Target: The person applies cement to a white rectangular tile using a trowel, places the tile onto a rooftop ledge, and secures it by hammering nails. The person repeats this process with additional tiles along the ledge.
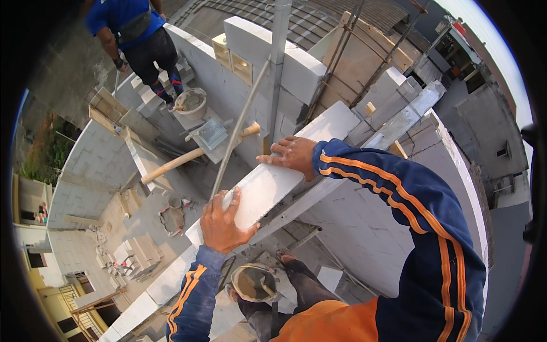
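A long white lightweight concrete block lies along the top of a wall in front of me. My left hand grips its near left end, fingers over the top and thumb spread along the side. Toward its far end, my right hand clasps the block from above, fingers reaching over the far edge. Another white block continues the row beyond my right hand. Below my arms, a mortar bucket stands by my feet, a tool handle in it.
A metal beam runs beside the wall, close to my right sleeve. A slanting pole and an upright post rise beyond the block. At upper left a person in blue stands near another bucket. Stacked blocks lie far below.
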A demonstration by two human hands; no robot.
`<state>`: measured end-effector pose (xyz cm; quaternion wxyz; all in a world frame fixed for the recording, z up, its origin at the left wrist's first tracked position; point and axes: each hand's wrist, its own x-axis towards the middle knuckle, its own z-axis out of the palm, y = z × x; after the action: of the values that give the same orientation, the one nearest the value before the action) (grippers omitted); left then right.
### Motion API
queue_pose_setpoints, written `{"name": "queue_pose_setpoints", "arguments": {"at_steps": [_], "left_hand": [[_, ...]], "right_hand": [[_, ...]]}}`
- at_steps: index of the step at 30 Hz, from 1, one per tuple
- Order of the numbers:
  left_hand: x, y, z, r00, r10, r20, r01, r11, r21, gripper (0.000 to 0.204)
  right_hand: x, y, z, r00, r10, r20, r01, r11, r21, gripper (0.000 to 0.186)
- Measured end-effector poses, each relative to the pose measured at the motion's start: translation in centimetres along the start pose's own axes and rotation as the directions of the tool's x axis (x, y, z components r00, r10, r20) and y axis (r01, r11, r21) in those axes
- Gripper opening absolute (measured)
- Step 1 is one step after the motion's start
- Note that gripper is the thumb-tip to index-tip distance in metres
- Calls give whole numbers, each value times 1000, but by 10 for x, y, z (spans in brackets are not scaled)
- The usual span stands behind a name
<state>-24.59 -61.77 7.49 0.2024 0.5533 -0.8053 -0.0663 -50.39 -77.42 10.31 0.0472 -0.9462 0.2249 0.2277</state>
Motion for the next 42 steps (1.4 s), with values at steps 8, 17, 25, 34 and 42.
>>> {"name": "queue_pose_setpoints", "arguments": {"at_steps": [8,17,25,34,42], "left_hand": [[0,3,1,1000,-25,4,25,999,-42,88],[2,6,0,990,-95,101,101,993,-54,93],[-92,-26,-47,988,-118,-100,108,989,-104,96],[-242,-23,28,839,-544,-19,535,830,-158,90],[-172,-104,106,905,-417,80,421,906,-49,127]], "right_hand": [[-1,-1,-3,1000,18,26,-18,1000,12,133],[-2,-1,-6,998,33,49,-34,999,17,133],[3,-5,5,993,106,42,-107,994,15,134],[3,-18,-6,981,181,76,-182,983,4,122],[-3,-29,2,962,272,36,-270,962,-40,123]]}}
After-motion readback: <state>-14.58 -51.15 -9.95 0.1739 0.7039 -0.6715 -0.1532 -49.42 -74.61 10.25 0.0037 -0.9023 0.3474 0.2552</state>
